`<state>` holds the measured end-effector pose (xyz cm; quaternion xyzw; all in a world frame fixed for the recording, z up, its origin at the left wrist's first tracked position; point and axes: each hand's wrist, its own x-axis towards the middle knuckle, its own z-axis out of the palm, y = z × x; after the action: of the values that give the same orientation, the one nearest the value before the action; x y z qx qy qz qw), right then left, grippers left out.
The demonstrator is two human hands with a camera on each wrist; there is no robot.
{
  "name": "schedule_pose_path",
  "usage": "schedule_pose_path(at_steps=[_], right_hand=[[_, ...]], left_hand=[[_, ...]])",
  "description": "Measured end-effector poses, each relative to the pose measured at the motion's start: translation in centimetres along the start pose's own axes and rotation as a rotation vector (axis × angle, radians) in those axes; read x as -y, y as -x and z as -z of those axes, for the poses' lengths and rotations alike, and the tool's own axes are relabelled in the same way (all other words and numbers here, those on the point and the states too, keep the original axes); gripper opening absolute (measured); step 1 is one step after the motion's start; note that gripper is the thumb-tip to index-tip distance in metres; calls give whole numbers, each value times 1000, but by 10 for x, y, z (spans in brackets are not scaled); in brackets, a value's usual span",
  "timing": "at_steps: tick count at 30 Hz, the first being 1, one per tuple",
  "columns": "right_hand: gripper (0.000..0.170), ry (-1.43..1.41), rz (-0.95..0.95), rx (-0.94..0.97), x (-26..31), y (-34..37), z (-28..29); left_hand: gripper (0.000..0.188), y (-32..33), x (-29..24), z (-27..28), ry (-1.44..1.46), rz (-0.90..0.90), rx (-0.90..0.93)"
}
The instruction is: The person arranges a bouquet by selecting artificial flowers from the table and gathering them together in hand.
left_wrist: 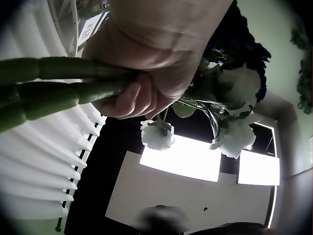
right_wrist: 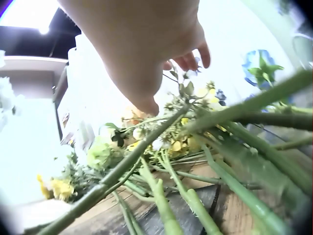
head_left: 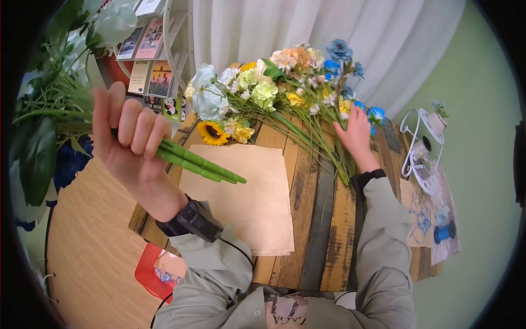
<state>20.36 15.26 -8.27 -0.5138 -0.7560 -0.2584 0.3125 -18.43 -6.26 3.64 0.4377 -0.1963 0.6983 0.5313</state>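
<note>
Raised at the left in the head view, my left hand [head_left: 137,129] grips a bunch of white roses [head_left: 115,24] by thick green stems [head_left: 197,163]. Their cut ends point over the table, and the blooms hang beyond the fist. The left wrist view shows the curled fingers around the stems, with a white rose [left_wrist: 157,134] behind. My right hand [head_left: 359,137] reaches among the loose artificial flowers [head_left: 296,96] at the right of the pile. Thumb and fingers are spread apart over the blossoms in the right wrist view, with a leafy sprig [right_wrist: 186,90] just beyond them.
Brown wrapping paper [head_left: 241,203] lies on the plank table [head_left: 298,263]. A sunflower [head_left: 212,132] sits by its far edge. At the right stand a white wire stand [head_left: 422,142] and a blue ribbon spool [head_left: 444,232]. A red container [head_left: 145,268] is below left.
</note>
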Motion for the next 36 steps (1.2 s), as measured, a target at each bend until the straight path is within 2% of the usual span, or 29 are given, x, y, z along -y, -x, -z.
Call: schedule_pose_path(at_steps=[1, 3, 4, 6, 7, 9, 10, 12, 14, 17, 18, 20, 21, 24, 27, 28, 30, 32, 34, 35, 36], right_hand=[[49, -11, 174, -159, 20, -7, 14], [31, -510, 276, 185, 44, -3, 2], [21, -496, 311, 343, 50, 0, -6], [16, -309, 309, 430, 58, 11, -23], [16, -315, 327, 414, 59, 15, -30], [16, 59, 197, 454, 62, 17, -42], [16, 51, 207, 434, 66, 14, -46], [21, 207, 14, 501, 60, 12, -51], [22, 261, 32, 539, 50, 13, -61], [28, 43, -146, 381, 38, 17, -69], [28, 53, -149, 381, 30, 13, -65], [29, -485, -271, 147, 13, 3, -57], [31, -683, -438, 161, 7, -3, -50], [32, -1236, -769, 237, 7, -23, -3], [39, -1240, -813, 311, -6, -30, 6], [39, -1232, -817, 307, -12, -24, -7], [47, -302, -180, 50, -25, -7, -49], [47, -327, -263, 84, -7, -14, -18], [46, -394, -409, 171, 10, -22, 14], [37, -316, -344, 50, 5, -21, 5], [37, -311, -348, 47, -2, -21, -3]], left_hand=[[33, -2, 3, 2, 0, 1, 2], [33, -5, 9, 5, 7, 57, -26], [33, -6, 12, 4, 1, 60, -22], [33, -8, 18, 2, 73, 85, -76], [33, -9, 20, 3, 136, 110, -62], [32, -8, 20, 6, 109, 139, -90], [33, -9, 20, 5, 95, 156, -116], [32, -9, 20, 6, 107, 157, -117], [33, -9, 21, 8, 132, 162, -104], [33, -10, 22, 8, 108, 152, -85], [32, -10, 22, 9, 91, 129, -81], [32, -10, 21, 9, 86, 124, -96], [32, -11, 21, 8, 54, 111, -108], [31, -12, 23, 9, 27, 97, -129], [32, -13, 24, 11, 8, 123, -98], [32, -12, 24, 10, 17, 124, -97], [31, -13, 26, 9, 30, 139, -92], [31, -13, 28, 7, 45, 147, -74], [33, -11, 29, 4, 22, 116, -163], [33, -11, 30, 3, 26, 118, -159], [33, -11, 30, 2, 29, 117, -168]])
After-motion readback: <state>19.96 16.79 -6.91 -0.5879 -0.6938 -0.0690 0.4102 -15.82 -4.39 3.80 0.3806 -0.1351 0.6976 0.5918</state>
